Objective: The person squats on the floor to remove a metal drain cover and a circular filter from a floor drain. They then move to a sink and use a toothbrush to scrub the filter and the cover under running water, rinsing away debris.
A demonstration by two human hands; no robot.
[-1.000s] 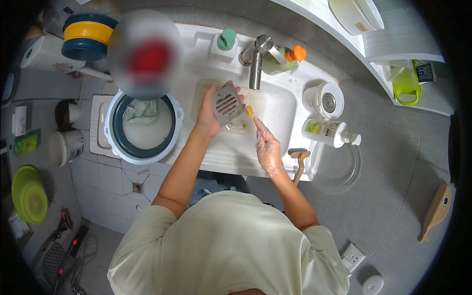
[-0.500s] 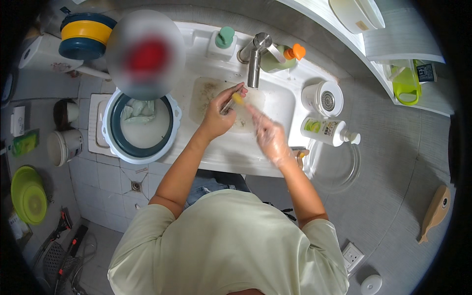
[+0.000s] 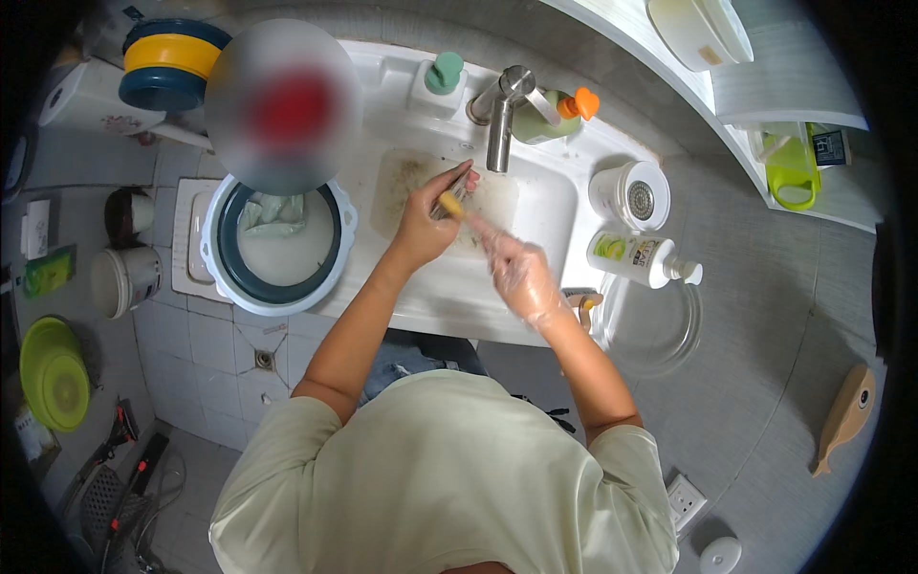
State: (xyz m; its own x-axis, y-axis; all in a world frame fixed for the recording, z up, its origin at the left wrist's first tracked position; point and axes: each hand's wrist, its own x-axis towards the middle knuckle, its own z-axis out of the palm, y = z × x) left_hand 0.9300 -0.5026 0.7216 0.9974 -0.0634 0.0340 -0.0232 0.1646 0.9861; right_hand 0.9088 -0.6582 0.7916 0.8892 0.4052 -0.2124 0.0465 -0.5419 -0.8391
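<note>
Over the white sink, my left hand is closed around a narrow greyish object, mostly covered by my fingers; its kind I cannot make out. My right hand, in a clear plastic glove, grips a slim-handled tool with a yellow tip, seemingly a small brush. That tip lies against or just in front of the greyish object. Murky water with dark bits shows in the basin below. Behind my hands stands the metal faucet.
Left of the sink sits a blue-rimmed tub with cloudy water and a pale green cloth. To the right are a white bucket, a white bottle and a clear round dish. Soap dispensers line the back.
The yellow tip has moved slightly left and down along the object in my left hand. My right hand shifted with it; my left hand stays nearly in place.
</note>
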